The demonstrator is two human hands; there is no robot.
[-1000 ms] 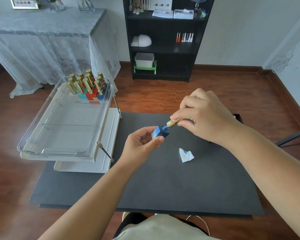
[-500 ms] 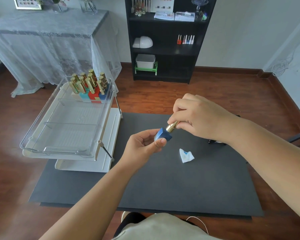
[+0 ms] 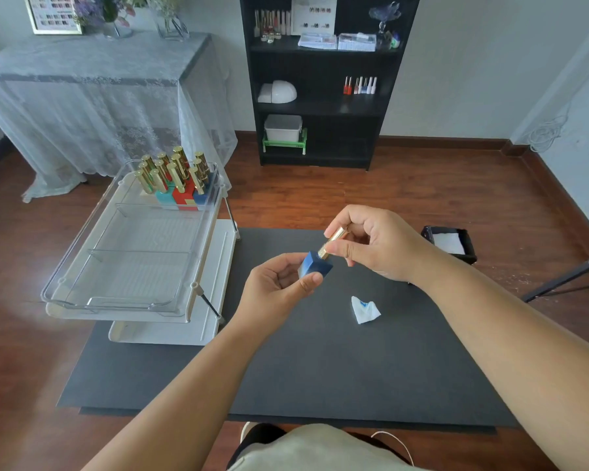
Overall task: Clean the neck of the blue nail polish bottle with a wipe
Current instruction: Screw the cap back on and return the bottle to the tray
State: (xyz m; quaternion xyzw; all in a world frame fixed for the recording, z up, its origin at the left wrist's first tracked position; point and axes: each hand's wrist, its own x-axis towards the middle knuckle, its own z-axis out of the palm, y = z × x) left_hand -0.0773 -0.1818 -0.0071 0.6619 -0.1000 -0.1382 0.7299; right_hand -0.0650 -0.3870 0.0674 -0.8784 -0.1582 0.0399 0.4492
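My left hand (image 3: 279, 287) grips the blue square nail polish bottle (image 3: 314, 265) above the black mat, tilted to the right. My right hand (image 3: 374, 244) pinches the bottle's gold cap (image 3: 334, 242), which sits down on the bottle so that the neck is hidden. A crumpled white wipe (image 3: 365, 310) with a blue stain lies on the mat, below and to the right of the bottle, apart from both hands.
A black mat (image 3: 320, 368) covers the work surface. At the left stands a clear two-tier tray (image 3: 133, 260) with several gold-capped polish bottles (image 3: 177, 178) at its far end. A small black box (image 3: 451, 243) with white paper sits at the mat's right edge.
The gold cap has come down onto the bottle, closing the gap where the blue neck showed. Both hands stayed almost in place above the mat; the wipe has not moved.
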